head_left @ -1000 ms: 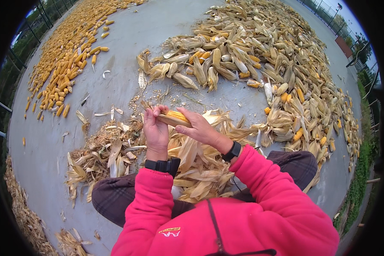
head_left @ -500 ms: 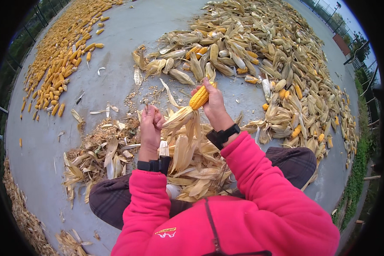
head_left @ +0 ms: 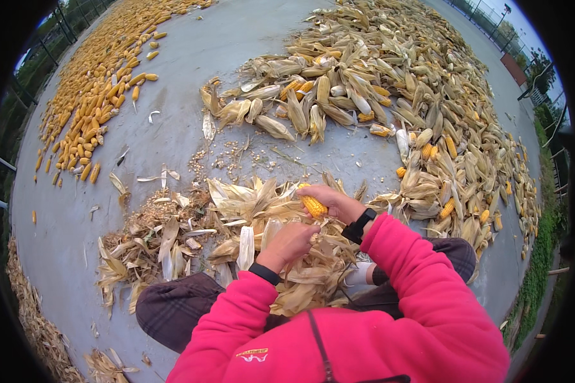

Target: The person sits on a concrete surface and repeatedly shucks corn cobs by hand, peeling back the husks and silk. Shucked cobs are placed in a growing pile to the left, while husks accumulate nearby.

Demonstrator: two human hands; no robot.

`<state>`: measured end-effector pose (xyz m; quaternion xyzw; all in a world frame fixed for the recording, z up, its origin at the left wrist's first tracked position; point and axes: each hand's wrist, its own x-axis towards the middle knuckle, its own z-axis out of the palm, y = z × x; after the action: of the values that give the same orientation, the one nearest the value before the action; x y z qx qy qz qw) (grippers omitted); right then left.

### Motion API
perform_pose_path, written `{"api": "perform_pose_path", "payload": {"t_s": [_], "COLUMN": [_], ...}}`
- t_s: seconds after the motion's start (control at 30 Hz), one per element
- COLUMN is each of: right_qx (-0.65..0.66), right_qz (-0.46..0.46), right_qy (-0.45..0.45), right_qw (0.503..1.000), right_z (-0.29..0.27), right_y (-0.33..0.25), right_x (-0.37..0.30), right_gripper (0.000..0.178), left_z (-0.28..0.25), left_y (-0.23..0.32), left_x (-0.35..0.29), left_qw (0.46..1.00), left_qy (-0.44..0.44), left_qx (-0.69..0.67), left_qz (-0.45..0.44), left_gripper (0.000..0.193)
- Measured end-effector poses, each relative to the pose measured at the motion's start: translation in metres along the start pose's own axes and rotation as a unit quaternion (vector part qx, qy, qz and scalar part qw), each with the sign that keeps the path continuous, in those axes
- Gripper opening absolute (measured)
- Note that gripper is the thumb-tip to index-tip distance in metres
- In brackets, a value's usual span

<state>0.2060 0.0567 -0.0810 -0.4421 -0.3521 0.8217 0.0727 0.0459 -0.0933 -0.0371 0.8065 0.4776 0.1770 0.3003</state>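
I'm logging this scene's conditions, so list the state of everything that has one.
Right hand: closed around a cob
Held cob: bare yellow kernels showing
Left hand: curled near cob's lower end; contact unclear
Upper-left cobs: husked, spread out
Right-hand pile: mostly in husks
Loose husks: heaped
Loose kernels: scattered

The yellow corn ear (head_left: 314, 206), in the right hand's (head_left: 340, 204) grip, has dropped toward six o'clock, its upper end swung from one o'clock to eleven. The pale husk leaves that trailed from its lower end no longer show there. The left hand (head_left: 289, 242) has closed in from the ear's eight o'clock to its seven.
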Motion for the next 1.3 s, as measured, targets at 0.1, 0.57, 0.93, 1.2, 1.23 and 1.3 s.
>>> {"api": "perform_pose_path", "payload": {"t_s": [0.1,0.57,0.93,1.2,1.23,1.3], "right_qx": [0.253,-0.307,-0.145,-0.3,-0.406,-0.468], "right_qz": [-0.059,-0.293,-0.235,-0.191,-0.158,-0.252], "right_qy": [0.281,0.443,0.407,0.004,-0.029,-0.149], "right_qw": [0.924,0.79,0.871,0.935,0.9,0.834], "right_z": [-0.107,-0.051,-0.229,-0.093,-0.078,-0.048], "right_y": [0.031,-0.177,-0.097,-0.135,-0.139,-0.142], "right_x": [0.024,0.226,0.297,0.057,0.04,0.012], "right_gripper": [0.031,0.058,0.023,0.013,0.014,0.015], "left_z": [0.009,-0.003,0.0,-0.042,-0.049,-0.062], "left_y": [-0.01,-0.098,-0.144,-0.112,-0.106,-0.094], "left_x": [-0.002,0.048,0.068,0.078,0.073,0.065], "left_qw": [0.987,0.944,0.898,0.887,0.9,0.928], "left_qy": [-0.089,0.161,0.252,0.378,0.371,0.317], "left_qx": [-0.017,-0.176,-0.24,-0.178,-0.154,-0.155], "left_qz": [-0.129,-0.227,-0.269,-0.199,-0.168,-0.122], "left_gripper": [0.053,0.067,0.035,0.05,0.054,0.058]}}
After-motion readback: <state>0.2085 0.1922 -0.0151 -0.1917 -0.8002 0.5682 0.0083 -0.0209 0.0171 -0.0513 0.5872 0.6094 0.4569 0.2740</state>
